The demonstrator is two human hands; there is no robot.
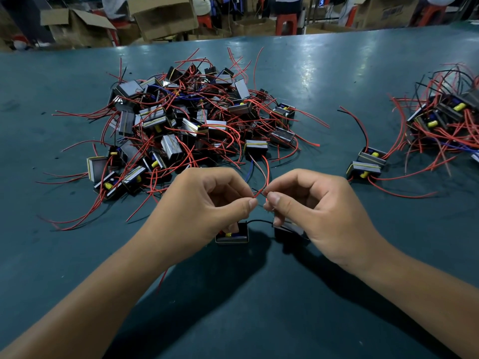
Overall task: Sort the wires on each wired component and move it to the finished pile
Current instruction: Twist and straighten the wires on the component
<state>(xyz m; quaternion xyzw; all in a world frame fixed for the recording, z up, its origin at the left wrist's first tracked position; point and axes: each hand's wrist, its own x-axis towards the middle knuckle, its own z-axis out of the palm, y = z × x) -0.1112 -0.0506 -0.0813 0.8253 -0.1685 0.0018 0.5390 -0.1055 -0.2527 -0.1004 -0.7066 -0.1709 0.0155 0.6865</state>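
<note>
- Head view: left hand (207, 203) and right hand (311, 211) meet at frame centre over the teal worktop (337, 81), fingertips almost touching.
- Left fingers (250, 203) curled, thumb and forefinger pinching a red wire (265, 177); right fingers (272, 199) curled, pinching the same wire end plus a thin dark lead, can't tell exactly which strands.
- Red wire arcs up toward 12 o'clock from the pinch, then bends back down; long axis roughly vertical in frame.
- Wired component (232, 235) sits at 6 o'clock just below the hands, partly hidden under the left hand; open face with yellow part points toward the camera, long axis left-right.
- Second dark block (289, 230) under the right hand, mostly hidden; a black wire (259, 221) runs between the two blocks.
- Big unsorted pile (186, 117) at 11-12 o'clock, red wires splaying every way.
- Second pile (448, 117) at 2 o'clock by the right edge; two components (366, 164) near its lower left edge.
- Cardboard boxes (160, 16) and red stools (286, 23) beyond the far edge.
</note>
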